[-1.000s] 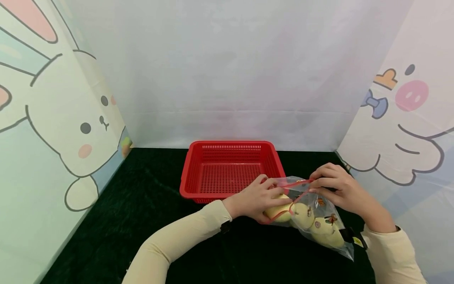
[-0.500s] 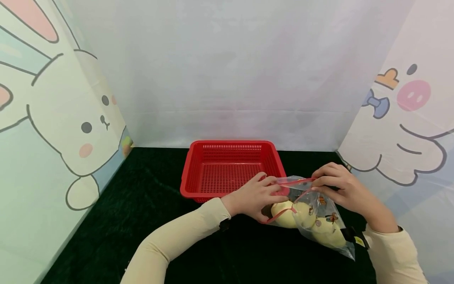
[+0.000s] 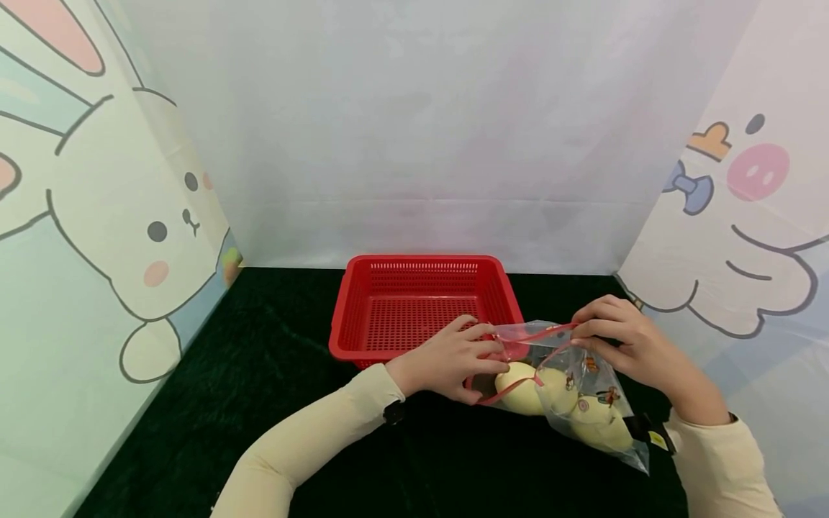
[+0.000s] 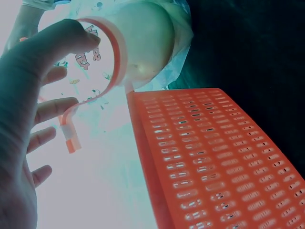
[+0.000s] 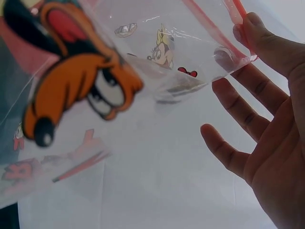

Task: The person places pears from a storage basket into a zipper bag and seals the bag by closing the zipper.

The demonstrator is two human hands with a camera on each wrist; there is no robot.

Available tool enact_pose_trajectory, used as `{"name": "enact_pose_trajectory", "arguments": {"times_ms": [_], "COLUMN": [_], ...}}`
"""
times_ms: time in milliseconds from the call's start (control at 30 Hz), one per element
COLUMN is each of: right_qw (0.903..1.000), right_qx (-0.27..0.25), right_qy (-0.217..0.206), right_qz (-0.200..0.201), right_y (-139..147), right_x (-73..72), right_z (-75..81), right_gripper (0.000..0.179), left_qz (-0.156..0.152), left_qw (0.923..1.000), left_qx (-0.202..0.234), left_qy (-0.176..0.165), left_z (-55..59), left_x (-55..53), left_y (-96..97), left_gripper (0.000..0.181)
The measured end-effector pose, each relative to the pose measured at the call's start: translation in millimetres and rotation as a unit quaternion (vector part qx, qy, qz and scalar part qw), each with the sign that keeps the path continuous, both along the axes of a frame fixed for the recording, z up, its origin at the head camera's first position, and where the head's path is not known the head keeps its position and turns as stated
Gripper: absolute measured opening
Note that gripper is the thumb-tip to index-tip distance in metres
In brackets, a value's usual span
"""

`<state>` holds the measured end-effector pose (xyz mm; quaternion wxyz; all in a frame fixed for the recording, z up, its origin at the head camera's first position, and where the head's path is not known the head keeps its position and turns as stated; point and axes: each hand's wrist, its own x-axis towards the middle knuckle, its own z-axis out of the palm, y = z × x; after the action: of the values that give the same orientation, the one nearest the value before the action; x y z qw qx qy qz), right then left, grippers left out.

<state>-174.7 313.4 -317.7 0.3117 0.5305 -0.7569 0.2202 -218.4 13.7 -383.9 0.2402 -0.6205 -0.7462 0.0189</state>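
Note:
A clear zip bag, printed with cartoon characters and edged in pink at the mouth, lies on the dark green cloth with several pale yellow, round, fruit-like things inside. My right hand pinches the bag's pink rim between thumb and index finger; its other fingers are spread apart. At the open mouth is my left hand, fingers spread and loosely bent, holding nothing. The left wrist view shows its thumb across the mouth in front of one smooth, round thing; whether it touches the rim I cannot tell.
A red perforated plastic basket stands right behind the left hand and the bag, its near right corner partly seen through the bag. Pale cartoon-printed cloth walls enclose the back and sides of the green cloth.
My left hand has drawn back to the left, away from the bag's mouth, uncovering more of the nearest yellow thing inside. My right hand keeps its pinch on the rim, almost unmoved.

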Motion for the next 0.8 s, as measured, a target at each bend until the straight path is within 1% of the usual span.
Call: {"name": "enact_pose_trajectory", "arguments": {"times_ms": [167,300,367,467,633,700,800], "right_qw": [1.0,0.9999,0.9999,1.0,0.9999,0.9999,0.9999], "right_qx": [0.003,0.004,0.004,0.0,-0.003,-0.001,0.001], "right_qy": [0.001,0.002,0.002,0.001,-0.002,-0.001,0.0], "right_qz": [-0.005,-0.01,-0.011,-0.009,-0.011,-0.011,-0.012], "right_y": [1,1,1,0,1,1,1], "right_x": [0.4,1.3,1.6,1.6,1.4,1.5,1.7], "right_z": [0.0,0.8,0.6,0.2,-0.3,-0.4,-0.4], "right_gripper": [0.034,0.034,0.034,0.035,0.035,0.035,0.034], "left_qz": [-0.008,-0.014,-0.008,0.014,0.051,0.054,0.047], "left_qw": [0.9999,0.9992,0.9987,0.9976,0.9947,0.9945,0.9961], "left_qx": [0.013,0.031,0.04,0.043,0.02,0.015,0.02], "left_qy": [-0.006,-0.021,-0.031,-0.052,-0.088,-0.088,-0.072], "left_z": [-0.3,-4.4,-8.0,-13.2,-19.2,-22.6,-30.1], "left_x": [4.4,6.5,6.8,6.9,9.0,9.8,9.8], "left_y": [-5.4,-8.6,-10.8,-14.8,-20.3,-21.3,-22.0], "left_gripper": [0.043,0.04,0.041,0.045,0.054,0.053,0.044]}}
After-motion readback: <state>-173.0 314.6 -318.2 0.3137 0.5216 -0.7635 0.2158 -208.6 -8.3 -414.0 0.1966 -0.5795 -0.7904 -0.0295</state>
